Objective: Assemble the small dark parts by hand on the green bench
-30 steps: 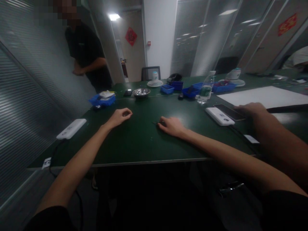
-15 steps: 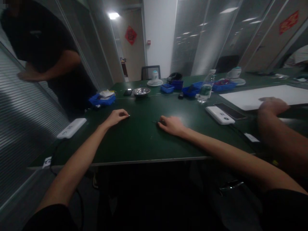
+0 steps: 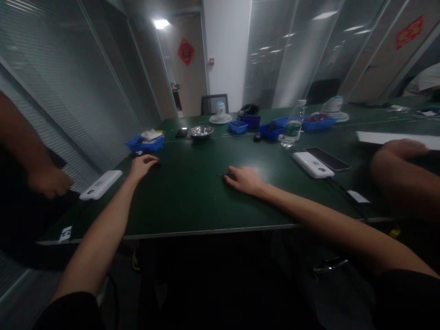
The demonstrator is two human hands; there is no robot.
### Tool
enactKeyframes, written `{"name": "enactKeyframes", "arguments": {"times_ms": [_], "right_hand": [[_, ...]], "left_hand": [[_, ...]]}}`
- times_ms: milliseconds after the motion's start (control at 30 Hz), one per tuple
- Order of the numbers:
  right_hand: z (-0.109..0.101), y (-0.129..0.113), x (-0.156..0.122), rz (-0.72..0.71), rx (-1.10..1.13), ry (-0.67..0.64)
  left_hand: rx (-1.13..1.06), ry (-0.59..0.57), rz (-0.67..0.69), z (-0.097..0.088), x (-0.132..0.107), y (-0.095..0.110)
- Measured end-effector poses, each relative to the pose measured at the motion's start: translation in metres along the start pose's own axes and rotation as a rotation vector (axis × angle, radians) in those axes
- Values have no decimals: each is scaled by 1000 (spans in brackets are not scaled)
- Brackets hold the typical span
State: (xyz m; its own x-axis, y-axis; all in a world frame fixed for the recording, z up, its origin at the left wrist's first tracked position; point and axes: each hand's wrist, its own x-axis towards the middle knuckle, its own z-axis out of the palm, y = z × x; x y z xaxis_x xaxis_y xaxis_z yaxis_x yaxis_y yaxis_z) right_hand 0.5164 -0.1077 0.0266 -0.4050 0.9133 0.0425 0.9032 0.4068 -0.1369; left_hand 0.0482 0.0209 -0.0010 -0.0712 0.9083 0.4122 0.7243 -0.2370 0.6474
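Observation:
My left hand [image 3: 142, 164] lies on the green table [image 3: 192, 201], stretched out to the left toward a blue tray [image 3: 144, 144] with white bits in it. Its fingers are drawn together, and what they hold is too small to make out. My right hand [image 3: 243, 179] rests near the table's middle, closed on a thin dark tool [image 3: 222, 174] whose tip points left.
A white power bank [image 3: 100, 184] lies left and another [image 3: 312, 164] lies right beside a phone [image 3: 327, 158]. Behind are a metal bowl [image 3: 201, 132], a water bottle [image 3: 292, 128] and blue bins [image 3: 271, 130]. One person's hand [image 3: 48, 181] is at left, another's arm [image 3: 402, 172] at right.
My left hand has slid left and farther out toward the blue tray. The person at left has come close. The arm at right has pulled back from the phone. My right hand has stayed put.

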Motion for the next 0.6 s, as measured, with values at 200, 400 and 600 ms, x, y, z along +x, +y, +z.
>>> {"name": "enactKeyframes", "arguments": {"times_ms": [200,400,600], "right_hand": [[3,4,5,-9,-17,17],[2,17,18,-29,109,-16],[4,35,31,-45,242,-63]], "left_hand": [[-54,-66,-79,-6,7,-17],[-12,-77,-146,-4,10,-17],[-4,-62,-153,1,14,-18]]}}
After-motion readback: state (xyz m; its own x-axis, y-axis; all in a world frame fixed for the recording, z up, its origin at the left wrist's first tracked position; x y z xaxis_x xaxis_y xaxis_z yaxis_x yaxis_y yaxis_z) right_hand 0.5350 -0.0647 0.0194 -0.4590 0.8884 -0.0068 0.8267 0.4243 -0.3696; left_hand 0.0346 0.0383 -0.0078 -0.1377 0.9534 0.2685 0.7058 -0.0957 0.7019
